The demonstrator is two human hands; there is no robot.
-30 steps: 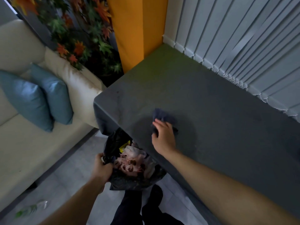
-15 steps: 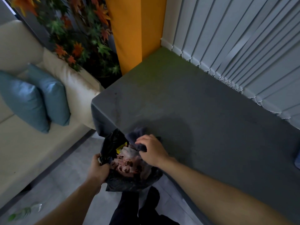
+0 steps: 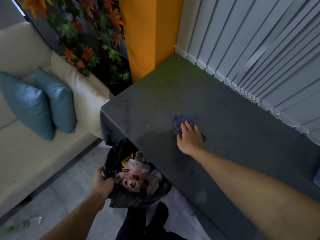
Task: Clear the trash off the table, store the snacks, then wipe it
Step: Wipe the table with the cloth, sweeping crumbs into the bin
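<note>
A dark blue cloth [image 3: 183, 121] lies on the grey table [image 3: 233, 129], out from the near edge. My right hand [image 3: 189, 137] presses flat on the cloth with straight fingers. Below the table's near edge hangs a black trash bag [image 3: 135, 196], open at the top and full of crumpled wrappers and tissues [image 3: 136, 175]. My left hand [image 3: 102, 183] grips the bag's rim at its left side and holds it against the table edge.
A cream sofa [image 3: 34, 161] with two blue cushions [image 3: 39, 103] stands on the left. An orange pillar [image 3: 149, 35] and a leafy plant are behind the table corner, white vertical blinds [image 3: 259, 49] along the far side. A plastic bottle [image 3: 22, 225] lies on the floor.
My right hand drew the cloth to the table's edge over the bag, then slid it back out onto the table, farther right. My left hand keeps holding the bag.
</note>
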